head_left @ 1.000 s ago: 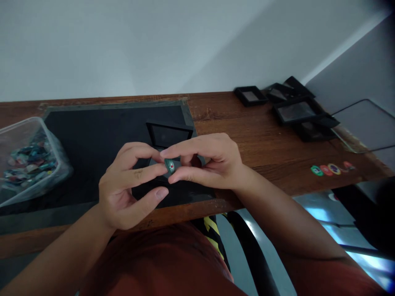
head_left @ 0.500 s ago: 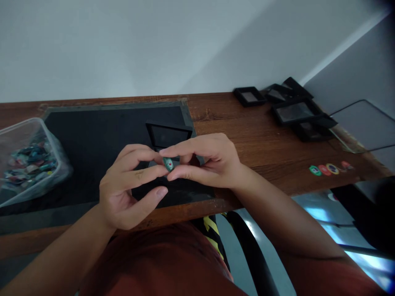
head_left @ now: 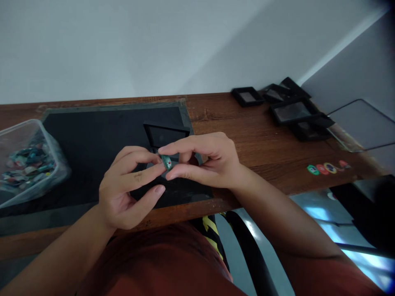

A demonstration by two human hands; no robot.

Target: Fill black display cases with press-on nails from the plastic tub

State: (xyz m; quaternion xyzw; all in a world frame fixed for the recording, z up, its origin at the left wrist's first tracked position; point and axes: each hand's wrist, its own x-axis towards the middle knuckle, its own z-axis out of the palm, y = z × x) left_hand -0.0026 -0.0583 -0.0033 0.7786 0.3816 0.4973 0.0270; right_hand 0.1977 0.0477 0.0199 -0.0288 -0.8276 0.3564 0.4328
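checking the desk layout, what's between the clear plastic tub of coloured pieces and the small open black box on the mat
In the head view, only bare black mat lies between the clear plastic tub and the small open black box.

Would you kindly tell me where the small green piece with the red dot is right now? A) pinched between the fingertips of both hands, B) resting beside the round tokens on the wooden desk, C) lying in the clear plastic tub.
A: the green piece is pinched between the fingertips of the left hand and right hand, above the black mat.

A small green chip (head_left: 167, 162) with a red and white mark is seen over a black mat (head_left: 92, 135), on a reddish-brown wooden table (head_left: 262, 139); black frames (head_left: 293, 111) are shown behind.
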